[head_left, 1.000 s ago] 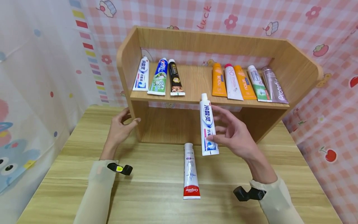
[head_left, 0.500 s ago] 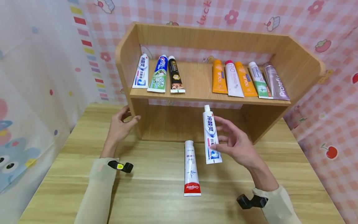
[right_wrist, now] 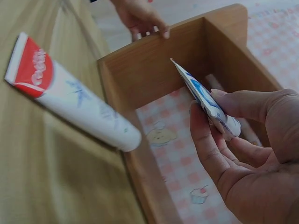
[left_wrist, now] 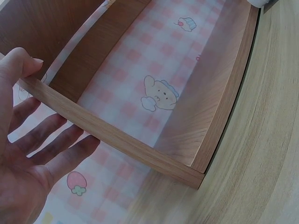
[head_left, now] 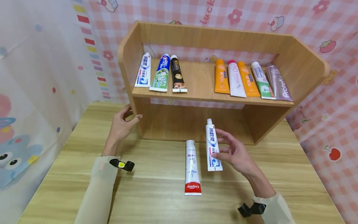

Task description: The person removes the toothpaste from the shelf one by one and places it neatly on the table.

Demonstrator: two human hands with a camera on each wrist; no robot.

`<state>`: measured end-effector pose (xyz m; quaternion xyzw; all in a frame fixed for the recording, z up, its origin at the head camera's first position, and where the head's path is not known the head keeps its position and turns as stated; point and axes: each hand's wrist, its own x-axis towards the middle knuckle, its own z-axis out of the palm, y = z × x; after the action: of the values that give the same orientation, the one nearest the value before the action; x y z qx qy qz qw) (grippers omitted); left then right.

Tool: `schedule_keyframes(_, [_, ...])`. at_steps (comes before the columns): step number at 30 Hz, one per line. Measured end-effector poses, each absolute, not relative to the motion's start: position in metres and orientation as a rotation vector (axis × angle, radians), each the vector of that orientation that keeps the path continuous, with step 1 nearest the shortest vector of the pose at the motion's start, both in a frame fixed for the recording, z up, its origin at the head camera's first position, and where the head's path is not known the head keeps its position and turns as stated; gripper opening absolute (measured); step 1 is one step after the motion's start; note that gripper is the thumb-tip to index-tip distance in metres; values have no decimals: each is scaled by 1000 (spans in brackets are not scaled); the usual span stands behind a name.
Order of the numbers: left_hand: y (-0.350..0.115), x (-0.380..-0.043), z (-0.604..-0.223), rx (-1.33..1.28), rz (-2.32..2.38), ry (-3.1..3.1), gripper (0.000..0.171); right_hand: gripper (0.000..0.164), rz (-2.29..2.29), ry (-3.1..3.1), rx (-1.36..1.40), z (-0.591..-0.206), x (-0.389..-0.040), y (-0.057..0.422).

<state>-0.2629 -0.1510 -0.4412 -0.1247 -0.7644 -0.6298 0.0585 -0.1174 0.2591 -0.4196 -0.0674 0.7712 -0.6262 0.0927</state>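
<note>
My right hand pinches a white and blue toothpaste tube near its crimped end, cap pointing away from me. Held in front of the lower compartment, the tube appears edge-on between thumb and fingers in the right wrist view. To its left, a white Colgate toothpaste tube with a red end lies on the table, cap toward the shelf. My left hand grips the left side panel of the wooden shelf; in the left wrist view the thumb is on the inner side and the fingers are outside.
On the upper board's left stand a white and blue tube, a blue-green Crest tube and a black tube. Several more lean at the right, including an orange tube and a mauve Protefix tube. Checked cloth hangs behind.
My right hand has lowered the white and blue toothpaste tube from the upper board's edge toward the table, slightly to the right. My left hand stays on the side panel.
</note>
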Motion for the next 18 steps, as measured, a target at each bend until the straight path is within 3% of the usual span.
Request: schedule_keyframes(18, [-151,-264,-441,-360,-1879,-2359,59,86,-1832,2122,-39,-481,-102,258])
